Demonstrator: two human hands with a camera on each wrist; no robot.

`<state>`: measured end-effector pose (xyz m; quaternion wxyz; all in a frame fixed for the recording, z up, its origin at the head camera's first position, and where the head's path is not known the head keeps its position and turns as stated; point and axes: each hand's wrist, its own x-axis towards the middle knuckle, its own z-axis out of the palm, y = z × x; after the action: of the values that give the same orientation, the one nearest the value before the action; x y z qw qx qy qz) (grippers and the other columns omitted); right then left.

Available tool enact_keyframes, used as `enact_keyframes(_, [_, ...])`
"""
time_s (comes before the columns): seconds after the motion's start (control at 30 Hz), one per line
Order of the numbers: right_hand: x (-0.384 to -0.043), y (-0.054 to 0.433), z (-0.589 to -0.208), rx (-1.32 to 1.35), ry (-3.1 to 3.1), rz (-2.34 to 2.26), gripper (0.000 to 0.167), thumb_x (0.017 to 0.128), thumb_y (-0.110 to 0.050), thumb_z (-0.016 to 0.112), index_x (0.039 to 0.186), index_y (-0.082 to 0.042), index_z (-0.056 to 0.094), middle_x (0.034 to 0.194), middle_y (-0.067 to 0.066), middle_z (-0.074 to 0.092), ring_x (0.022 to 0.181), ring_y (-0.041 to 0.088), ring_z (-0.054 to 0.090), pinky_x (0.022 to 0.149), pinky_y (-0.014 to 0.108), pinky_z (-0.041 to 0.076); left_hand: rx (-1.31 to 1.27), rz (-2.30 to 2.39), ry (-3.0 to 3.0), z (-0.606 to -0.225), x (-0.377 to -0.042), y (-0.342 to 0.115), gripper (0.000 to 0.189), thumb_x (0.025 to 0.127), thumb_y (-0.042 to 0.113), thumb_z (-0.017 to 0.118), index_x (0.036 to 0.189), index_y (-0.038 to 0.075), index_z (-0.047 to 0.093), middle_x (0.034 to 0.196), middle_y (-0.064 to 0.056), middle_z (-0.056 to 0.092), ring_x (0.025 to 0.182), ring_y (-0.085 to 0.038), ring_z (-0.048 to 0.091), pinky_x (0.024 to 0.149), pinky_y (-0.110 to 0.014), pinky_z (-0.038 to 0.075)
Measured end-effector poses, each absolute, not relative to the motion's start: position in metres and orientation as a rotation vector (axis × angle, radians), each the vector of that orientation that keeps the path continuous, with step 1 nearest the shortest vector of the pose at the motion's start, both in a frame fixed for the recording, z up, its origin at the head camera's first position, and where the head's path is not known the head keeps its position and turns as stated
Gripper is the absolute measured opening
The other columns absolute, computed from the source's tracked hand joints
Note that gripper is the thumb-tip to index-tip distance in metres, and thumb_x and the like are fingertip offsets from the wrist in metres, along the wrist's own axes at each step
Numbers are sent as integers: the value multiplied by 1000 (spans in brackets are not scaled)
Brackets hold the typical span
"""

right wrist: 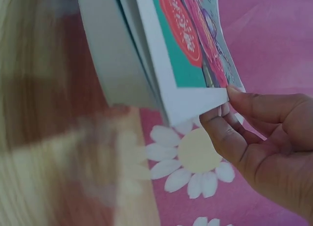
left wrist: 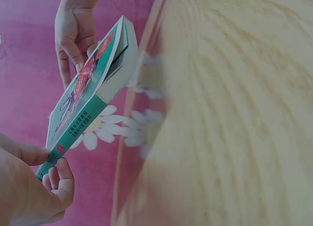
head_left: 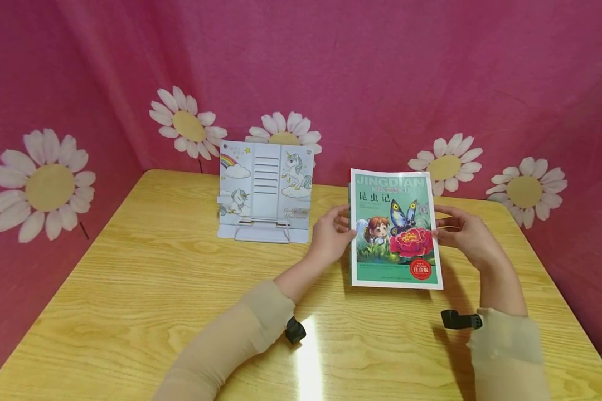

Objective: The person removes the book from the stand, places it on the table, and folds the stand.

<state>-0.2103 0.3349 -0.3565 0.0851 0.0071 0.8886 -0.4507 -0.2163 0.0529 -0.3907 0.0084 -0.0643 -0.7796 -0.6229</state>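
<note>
A green paperback book [head_left: 381, 270] with a butterfly and a red flower on its cover is held tilted above the table. My left hand [head_left: 329, 236] pinches it at the spine, the thumb on one side and curled fingers on the other in the left wrist view. On the opposite edge my right hand [head_left: 469, 236] grips the book between thumb and fingers. In the right wrist view the front cover [right wrist: 188, 74] stands slightly apart from the page block [right wrist: 110, 55]. Left of the book, a white unicorn-printed book stand [head_left: 266, 184] stands upright on the table.
The wooden table [head_left: 145, 289] stretches out under both arms. Behind it and at its sides hangs a pink cloth [head_left: 371, 72] with large white daisies. A wire holder [head_left: 262, 231] projects at the front of the stand. Each wrist carries a small black camera.
</note>
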Motion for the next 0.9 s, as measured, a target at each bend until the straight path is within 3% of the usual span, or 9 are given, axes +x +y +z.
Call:
enact_keyframes(0.27, [-220,346,-370,5,2561,-1377,73,93,-3,56,152,-17,17,128,25,41,98,18,54,82,29,55,-116,-1953,-2502,-404,-221,63,57,78,-4,71,131,6,54,93,-7,60,80,-14,59,67,-20,53])
enact_keyframes(0.9, [-231,356,-395,55,2460,-1317,70,92,-2,55,151,-11,19,126,27,43,97,24,55,82,31,55,29,-2096,-2589,-419,-238,72,56,79,-7,69,132,5,54,91,-10,59,70,-12,52,57,-25,54])
